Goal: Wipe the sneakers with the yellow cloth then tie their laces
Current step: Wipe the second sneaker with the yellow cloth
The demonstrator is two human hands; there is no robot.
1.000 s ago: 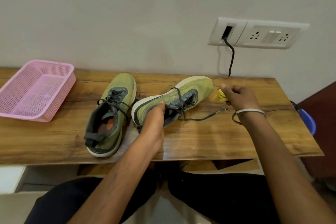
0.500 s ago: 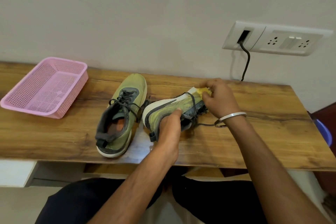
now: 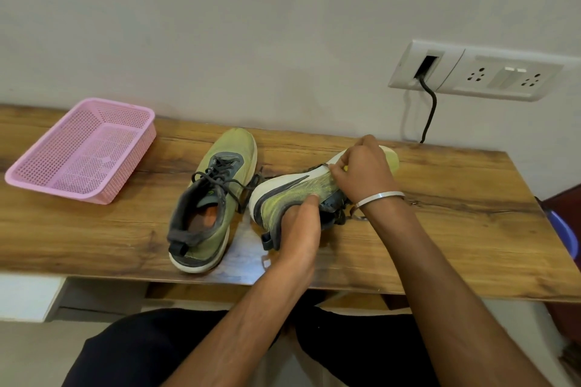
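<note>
Two olive-green sneakers with grey collars and dark laces are on the wooden table (image 3: pixel 456 229). The left sneaker (image 3: pixel 217 192) stands upright, toe toward the wall. The right sneaker (image 3: pixel 295 198) is tipped on its side, its white sole turned to the left. My left hand (image 3: pixel 300 229) grips its heel end. My right hand (image 3: pixel 361 170), a metal bangle on the wrist, presses on its toe part with the yellow cloth (image 3: pixel 345 168) bunched under the fingers; only a sliver of cloth shows.
A pink perforated plastic basket (image 3: pixel 31 173) sits at the table's far left. A white socket panel (image 3: pixel 478 72) on the wall holds a black cable (image 3: pixel 430 113) that drops behind the table. A blue object (image 3: pixel 566 229) is past the right edge.
My right hand carried the yellow cloth from the table at the right onto the tipped sneaker's toe and now rubs it. My left hand keeps its hold on the heel.
</note>
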